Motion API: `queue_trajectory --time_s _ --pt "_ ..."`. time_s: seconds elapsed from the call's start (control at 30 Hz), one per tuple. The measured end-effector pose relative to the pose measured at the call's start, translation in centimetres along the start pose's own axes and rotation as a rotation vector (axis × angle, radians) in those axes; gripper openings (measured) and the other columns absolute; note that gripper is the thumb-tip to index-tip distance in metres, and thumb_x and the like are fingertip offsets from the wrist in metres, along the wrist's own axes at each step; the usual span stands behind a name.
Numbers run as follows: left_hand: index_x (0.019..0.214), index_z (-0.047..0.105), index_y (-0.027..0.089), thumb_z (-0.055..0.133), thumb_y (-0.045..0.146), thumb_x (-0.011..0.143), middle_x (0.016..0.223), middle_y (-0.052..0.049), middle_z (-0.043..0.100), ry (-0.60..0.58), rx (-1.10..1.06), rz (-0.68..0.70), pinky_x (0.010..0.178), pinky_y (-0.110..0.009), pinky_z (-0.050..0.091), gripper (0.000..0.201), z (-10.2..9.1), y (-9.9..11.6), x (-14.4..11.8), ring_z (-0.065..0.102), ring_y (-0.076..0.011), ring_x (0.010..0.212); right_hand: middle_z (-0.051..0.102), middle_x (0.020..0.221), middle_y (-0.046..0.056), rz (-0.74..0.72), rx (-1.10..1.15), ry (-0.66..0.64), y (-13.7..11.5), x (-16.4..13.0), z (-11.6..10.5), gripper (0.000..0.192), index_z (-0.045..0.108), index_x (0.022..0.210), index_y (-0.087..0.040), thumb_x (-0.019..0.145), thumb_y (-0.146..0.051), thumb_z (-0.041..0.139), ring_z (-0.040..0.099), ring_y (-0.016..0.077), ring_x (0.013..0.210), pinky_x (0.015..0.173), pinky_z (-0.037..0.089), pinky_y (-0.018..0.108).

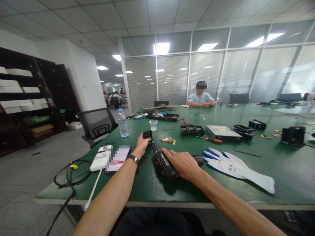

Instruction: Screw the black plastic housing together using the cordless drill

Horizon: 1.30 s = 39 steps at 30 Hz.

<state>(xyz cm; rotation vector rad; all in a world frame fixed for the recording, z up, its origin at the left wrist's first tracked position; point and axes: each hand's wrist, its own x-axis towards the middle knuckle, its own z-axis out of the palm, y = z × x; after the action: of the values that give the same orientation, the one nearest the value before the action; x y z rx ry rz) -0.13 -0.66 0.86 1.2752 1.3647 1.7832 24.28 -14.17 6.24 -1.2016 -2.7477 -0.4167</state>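
In my right hand (183,162) is a black cordless screwdriver (163,162), its body lying over the table and its bit pointing away and to the left. My left hand (142,144) is closed on a small black plastic part (147,135). The bit's tip is at this part; whether it sits in a screw I cannot tell. Just right of the tip lies a pile of small brass-coloured pieces (168,140). Behind the part stands a clear plastic cup (153,125).
A water bottle (123,123), white power bank (101,158) and phone (118,159) are on the left. To the right lie a white-blue glove (228,164), an orange screwdriver (214,140), a metal-cased drive (222,133) and black frames (192,130). A person (201,96) sits across the table.
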Motion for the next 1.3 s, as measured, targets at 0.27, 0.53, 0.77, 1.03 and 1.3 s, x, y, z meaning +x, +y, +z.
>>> queue_trajectory --time_s 0.27,0.53,0.77,1.03,1.3 --pt "0.091 0.065 0.016 0.068 0.016 0.058 0.088 -0.006 0.069 -0.006 0.004 0.031 0.082 -0.033 0.046 0.033 0.0 -0.1 0.1 0.061 -0.0175 0.081 0.061 0.112 0.01 -0.018 0.005 0.034 0.2 -0.2 0.2 0.079 0.013 0.148 -0.025 0.081 -0.025 0.056 0.066 0.0262 0.087 0.068 0.045 0.033" --pt "0.088 0.065 0.016 0.067 0.015 0.058 0.087 -0.005 0.068 0.01 0.011 0.006 0.08 -0.033 0.046 0.03 0.1 0.1 0.1 0.061 -0.0172 0.079 0.06 0.113 0.011 -0.011 0.006 0.008 0.3 -0.2 0.2 0.079 0.013 0.147 -0.024 0.082 -0.027 0.057 0.065 0.0257 0.088 0.07 0.046 0.032" --pt "0.091 0.064 0.016 0.069 0.016 0.057 0.084 -0.003 0.067 0.026 -0.002 0.006 0.079 -0.032 0.048 0.034 0.4 -0.6 0.5 0.061 -0.016 0.077 0.059 0.112 0.011 -0.016 -0.006 0.01 0.5 -0.4 0.3 0.072 0.013 0.146 -0.022 0.086 -0.027 0.052 0.065 0.0254 0.088 0.071 0.046 0.033" --pt "0.094 0.064 0.015 0.068 0.014 0.057 0.087 -0.003 0.067 0.016 0.003 0.035 0.077 -0.031 0.047 0.036 0.5 -1.1 0.9 0.06 -0.015 0.077 0.058 0.115 0.013 -0.01 -0.028 -0.027 0.5 -0.4 0.3 0.073 0.008 0.147 -0.022 0.088 -0.028 0.05 0.064 0.026 0.088 0.073 0.047 0.035" --pt "0.091 0.063 0.017 0.067 0.013 0.055 0.086 -0.002 0.066 0.026 0.005 0.009 0.077 -0.03 0.048 0.036 0.5 -0.8 0.8 0.06 -0.015 0.077 0.058 0.115 0.013 -0.015 -0.028 -0.011 0.6 -0.4 0.4 0.075 0.008 0.148 -0.023 0.087 -0.03 0.051 0.065 0.0274 0.089 0.07 0.048 0.035"
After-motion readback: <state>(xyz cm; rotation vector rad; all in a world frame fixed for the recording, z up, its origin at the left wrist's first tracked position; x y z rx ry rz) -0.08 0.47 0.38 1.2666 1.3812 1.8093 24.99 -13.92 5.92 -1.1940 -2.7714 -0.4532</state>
